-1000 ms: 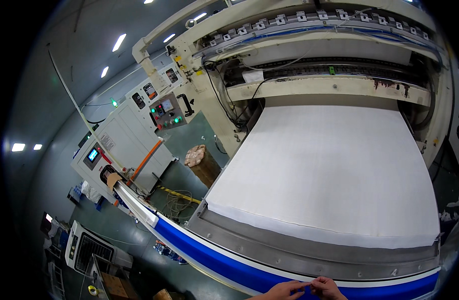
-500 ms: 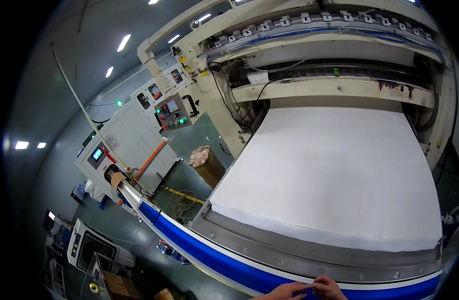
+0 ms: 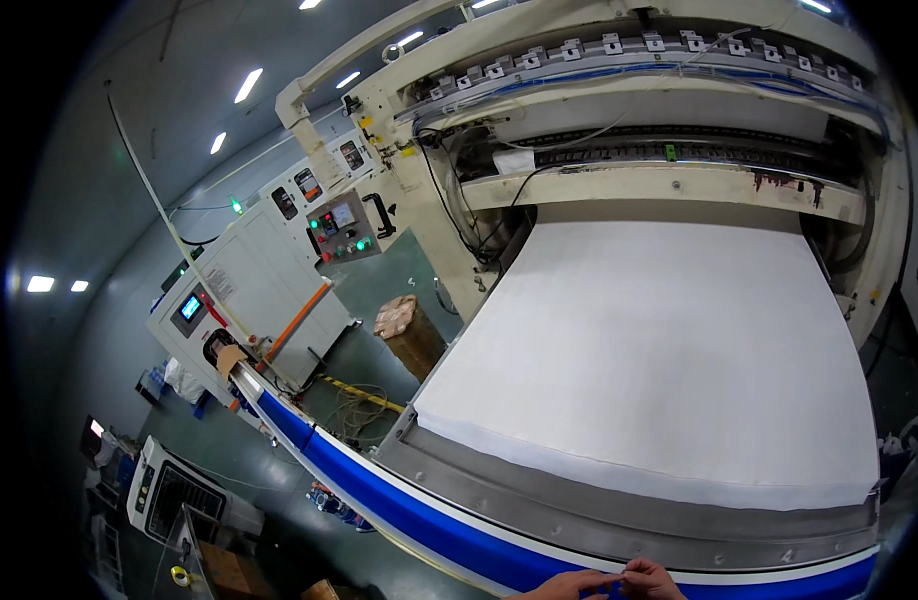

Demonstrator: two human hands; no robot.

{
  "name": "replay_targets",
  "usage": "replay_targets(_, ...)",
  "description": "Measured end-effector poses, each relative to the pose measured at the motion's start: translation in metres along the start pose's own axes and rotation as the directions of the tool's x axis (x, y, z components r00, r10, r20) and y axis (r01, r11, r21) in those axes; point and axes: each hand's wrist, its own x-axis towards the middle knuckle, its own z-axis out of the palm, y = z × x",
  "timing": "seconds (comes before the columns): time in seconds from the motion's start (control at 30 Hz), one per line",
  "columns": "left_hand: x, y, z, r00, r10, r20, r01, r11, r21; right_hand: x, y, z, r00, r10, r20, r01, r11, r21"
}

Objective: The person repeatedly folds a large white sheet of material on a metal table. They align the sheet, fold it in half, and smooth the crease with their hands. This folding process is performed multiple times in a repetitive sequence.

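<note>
Both of my hands are at the bottom edge of the picture, over the blue front rail of a large machine. My left hand has its fingers reaching right until they meet the fingertips of my right hand. The right hand's fingers are drawn together in a pinch. Anything between the fingertips is too small to make out. Beyond the hands, a grey metal bed carries a wide, layered pile of white sheet material. The pile stretches back under the cream machine frame. Neither hand touches it.
A control panel with lit buttons hangs left of the frame. Behind it stands a white cabinet with a small screen. A tall brown roll or carton stands on the green floor beside the bed. A white cooler-like unit stands lower left.
The view has shifted slightly. My hands stay together at nearly the same spot, and the white pile's front edge appears a little lower in the picture.
</note>
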Motion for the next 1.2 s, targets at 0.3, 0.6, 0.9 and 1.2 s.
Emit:
replay_targets(0.3, 0.000, 0.004, -0.002, 0.999, -0.010, 0.033, 0.008, 0.998, 0.063, 0.000, 0.002, 0.003, 0.999, -0.007, -0.034, 0.007, 1.000, 0.018)
replay_targets(0.6, 0.003, 0.010, 0.000, 0.991, -0.111, 0.075, 0.104, 0.991, 0.086, 0.001, 0.007, 0.010, 0.992, -0.009, -0.123, 0.031, 0.984, 0.174)
replay_targets(0.9, 0.004, 0.004, 0.009, 0.998, -0.059, 0.037, 0.055, 0.995, 0.086, 0.005, 0.011, 0.003, 0.990, -0.032, -0.137, 0.059, 0.979, 0.195)
replay_targets(1.2, 0.004, 0.008, 0.006, 0.997, -0.066, 0.042, 0.063, 0.995, 0.078, 0.012, 0.018, -0.006, 0.991, -0.056, -0.121, 0.068, 0.992, 0.103)
